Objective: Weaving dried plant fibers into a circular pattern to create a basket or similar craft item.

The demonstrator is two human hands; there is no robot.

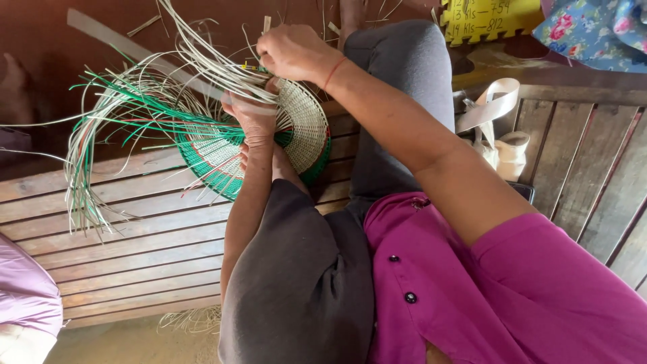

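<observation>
A half-woven round basket [306, 125] in cream, green and red rests against my knee, its loose cream and green strands [121, 114] fanning out to the left. My left hand [253, 114] presses against the woven face and grips a strand near the rim. My right hand [293, 50] is above it, fingers pinched on cream strands at the basket's top edge. A red thread circles my right wrist. My grey-trousered legs and magenta shirt fill the lower right.
I sit on a slatted wooden bench [135, 236]. A cream strap bag [502, 135] lies to the right on the planks. A yellow foam mat piece [488, 20] and floral cloth [593, 34] lie at top right. Pink cloth [23, 296] shows at bottom left.
</observation>
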